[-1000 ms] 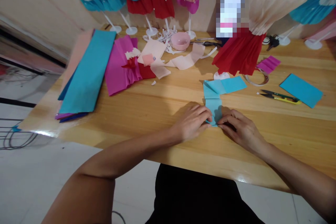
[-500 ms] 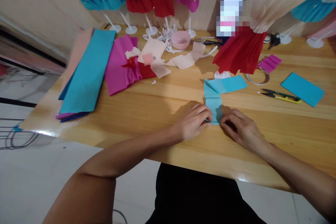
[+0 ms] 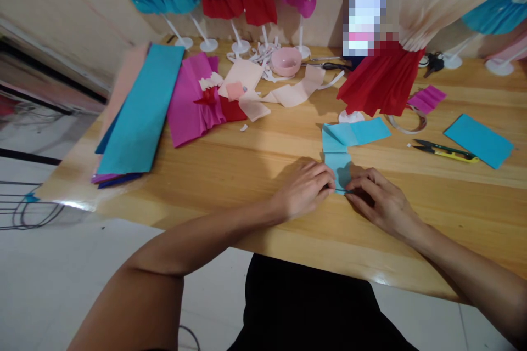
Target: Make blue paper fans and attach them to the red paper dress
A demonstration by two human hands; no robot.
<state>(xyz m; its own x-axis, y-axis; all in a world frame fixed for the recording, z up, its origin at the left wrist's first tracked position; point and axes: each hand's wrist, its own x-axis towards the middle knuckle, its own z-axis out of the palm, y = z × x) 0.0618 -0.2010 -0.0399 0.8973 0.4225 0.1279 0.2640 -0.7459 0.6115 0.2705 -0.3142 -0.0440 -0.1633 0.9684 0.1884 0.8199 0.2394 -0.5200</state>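
A long blue paper strip (image 3: 337, 163) lies on the wooden table, creased in several places, its far part bent off to the right. At its near end there is a narrow fold. My left hand (image 3: 310, 185) pinches the left side of that fold, fingers together. Opposite it, my right hand (image 3: 376, 197) pinches the right corner between thumb and fingertips. The near edge of the strip shows between the two hands; the fingertips partly cover its corners.
Yellow-handled thread snips (image 3: 447, 151) and a folded blue paper piece (image 3: 478, 140) lie to the right. A tape roll (image 3: 407, 122) sits behind them. Paper stacks (image 3: 134, 115) stand left. A pink bowl (image 3: 286, 62) and paper dresses on stands (image 3: 376, 79) line the back.
Both hands stay on the near end of the strip. The fingers have shifted slightly along the fold, and the view has moved a little.
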